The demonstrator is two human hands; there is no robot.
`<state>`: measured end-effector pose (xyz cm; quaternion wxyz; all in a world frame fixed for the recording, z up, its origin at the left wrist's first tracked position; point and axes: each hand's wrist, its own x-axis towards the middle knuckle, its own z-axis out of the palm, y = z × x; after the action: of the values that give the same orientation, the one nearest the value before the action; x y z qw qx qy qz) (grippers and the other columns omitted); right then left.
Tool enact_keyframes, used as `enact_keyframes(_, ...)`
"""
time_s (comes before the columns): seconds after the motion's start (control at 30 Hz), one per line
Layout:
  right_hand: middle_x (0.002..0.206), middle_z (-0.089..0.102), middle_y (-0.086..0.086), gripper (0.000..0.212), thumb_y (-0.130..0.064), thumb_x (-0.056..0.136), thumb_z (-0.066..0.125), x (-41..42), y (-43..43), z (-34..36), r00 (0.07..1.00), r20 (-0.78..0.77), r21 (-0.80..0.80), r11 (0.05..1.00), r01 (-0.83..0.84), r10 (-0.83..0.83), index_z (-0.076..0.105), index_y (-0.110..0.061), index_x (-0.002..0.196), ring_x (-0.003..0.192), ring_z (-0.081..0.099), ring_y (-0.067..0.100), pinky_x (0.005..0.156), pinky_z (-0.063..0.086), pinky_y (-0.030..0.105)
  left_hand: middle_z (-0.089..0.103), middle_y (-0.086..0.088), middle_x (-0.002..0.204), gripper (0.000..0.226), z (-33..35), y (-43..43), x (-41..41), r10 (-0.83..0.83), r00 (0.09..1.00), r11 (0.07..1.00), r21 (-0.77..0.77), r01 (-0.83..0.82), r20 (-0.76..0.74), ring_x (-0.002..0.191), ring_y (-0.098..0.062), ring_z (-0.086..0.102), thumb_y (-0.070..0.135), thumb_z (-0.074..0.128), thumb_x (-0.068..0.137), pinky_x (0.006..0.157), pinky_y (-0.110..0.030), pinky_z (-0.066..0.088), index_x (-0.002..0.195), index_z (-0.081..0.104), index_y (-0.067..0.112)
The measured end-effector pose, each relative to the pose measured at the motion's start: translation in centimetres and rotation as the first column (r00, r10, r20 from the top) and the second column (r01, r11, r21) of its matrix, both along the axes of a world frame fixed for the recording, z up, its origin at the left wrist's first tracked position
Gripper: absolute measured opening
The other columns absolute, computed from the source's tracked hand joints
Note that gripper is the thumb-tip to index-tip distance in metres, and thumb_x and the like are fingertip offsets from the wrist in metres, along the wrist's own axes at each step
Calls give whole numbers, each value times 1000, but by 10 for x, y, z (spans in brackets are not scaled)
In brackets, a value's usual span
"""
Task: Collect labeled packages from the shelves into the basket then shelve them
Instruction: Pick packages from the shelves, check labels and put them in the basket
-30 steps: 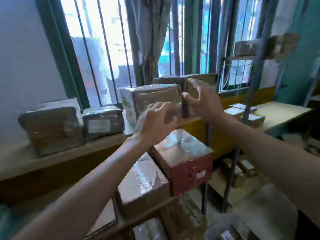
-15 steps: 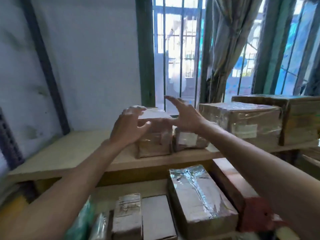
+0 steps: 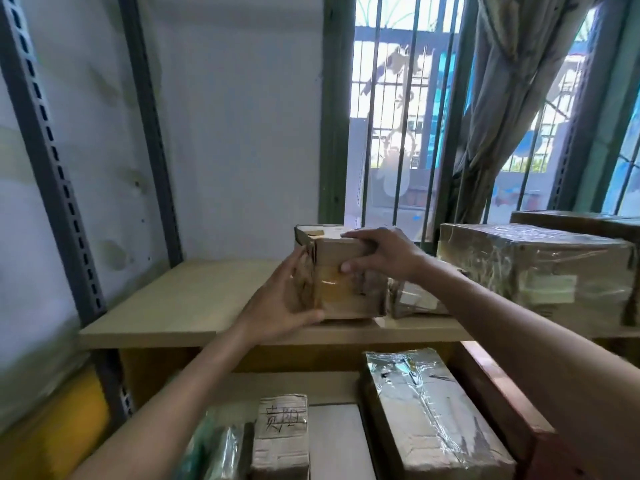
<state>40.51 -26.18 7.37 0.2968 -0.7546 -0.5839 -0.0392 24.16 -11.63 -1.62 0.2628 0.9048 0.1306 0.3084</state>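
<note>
A small taped cardboard box [image 3: 346, 285] stands on the upper wooden shelf [image 3: 194, 306], in front of the window. My left hand [image 3: 282, 303] grips its left side and lower front corner, thumb under the front edge. My right hand [image 3: 381, 254] holds its top right, fingers curled over the upper edge and thumb on the front face. A smaller wrapped package [image 3: 415, 301] lies just right of the box, partly hidden by my right forearm. No basket is in view.
A large film-wrapped carton [image 3: 540, 271] and another box [image 3: 588, 220] fill the shelf's right end. On the lower shelf lie a taped box [image 3: 429, 410], a red-brown box [image 3: 512, 410], a handwritten package [image 3: 282, 434] and a green wrapped one [image 3: 211, 452]. Grey slotted uprights [image 3: 52, 161] stand left.
The view swung left to the shelf's left part. Both hands, held apart in the air before, have closed onto the small cardboard box.
</note>
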Motion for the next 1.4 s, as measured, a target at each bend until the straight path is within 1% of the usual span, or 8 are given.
enact_keyframes(0.13, 100, 69, 21, 46, -29, 74, 74, -20, -9, 56, 976, -172, 23, 991, -132, 134, 66, -2, 110, 78, 63, 19, 75, 54, 27, -17, 13, 152, 120, 3, 24, -29, 260, 964, 909, 351, -226, -52, 143, -13, -9, 65, 72, 58, 116, -43, 0, 140, -12, 42)
enact_keyframes(0.27, 92, 69, 10, 58, -53, 67, 61, -33, -12, 95, 941, -302, 60, 988, -143, 154, 68, -6, 100, 78, 67, 19, 83, 52, 41, 31, 5, 150, 101, 45, 8, -41, 193, 966, 967, 131, -217, 172, 137, -20, 30, 55, 78, 58, 111, -52, 26, 135, 13, 53)
enact_keyframes(0.33, 91, 70, 3, 45, -56, 80, 53, -32, -10, 96, 900, -402, 171, 979, -107, 168, 69, -17, 96, 77, 68, 15, 84, 51, 41, 58, 11, 125, 84, 54, -1, -45, 145, 962, 988, 15, -152, 232, 113, -14, 57, 45, 79, 64, 86, -32, 50, 125, 23, 59)
enact_keyframes(0.47, 127, 55, 4, 55, -61, 91, 31, -43, -2, 80, 675, -644, 439, 896, -60, 361, 46, -26, 131, 117, 53, 26, 90, 48, 45, 63, 10, 108, 59, 64, -13, -48, 181, 936, 983, -88, -162, 302, 93, -8, 62, 50, 70, 67, 55, -6, 45, 118, 45, 34)
enact_keyframes(0.63, 119, 59, -6, 71, -48, 77, 64, -66, 8, 44, 847, -378, 492, 856, -158, 373, 30, -30, 137, 102, 62, 9, 78, 54, 27, 62, 13, 100, 58, 71, -30, -45, 178, 926, 975, -185, -121, 334, 86, -7, 64, 62, 60, 58, 58, -9, 49, 107, 50, 34)
enact_keyframes(0.77, 112, 68, 5, 49, -33, 83, 64, -59, -2, 35, 758, -505, 564, 822, -72, 413, 48, -16, 126, 98, 68, 23, 86, 54, 46, 68, 9, 106, 77, 69, -35, -41, 284, 904, 959, -117, -260, 320, 77, -6, 62, 75, 56, 50, 61, -23, 54, 115, 55, 34)
enact_keyframes(1.17, 97, 70, 2, 29, -24, 91, 55, -51, -62, 32, 684, -559, 607, 793, -47, 468, 52, -10, 116, 88, 69, 18, 80, 55, 34, 41, 26, 117, 73, 41, -95, -39, 118, 930, 975, -219, -42, 347, 102, 5, 42, 57, 61, 60, 58, -2, 42, 124, 26, 50)
enact_keyframes(1.4, 103, 70, 1, 40, -34, 90, 58, -30, -145, 24, 758, -547, 590, 806, 48, 355, 50, -14, 123, 90, 70, 14, 75, 56, 28, 51, 31, 98, 51, 32, -167, -8, 27, 932, 969, -239, 64, 361, 77, 12, 56, 48, 57, 74, 57, -1, 46, 121, 44, 35)
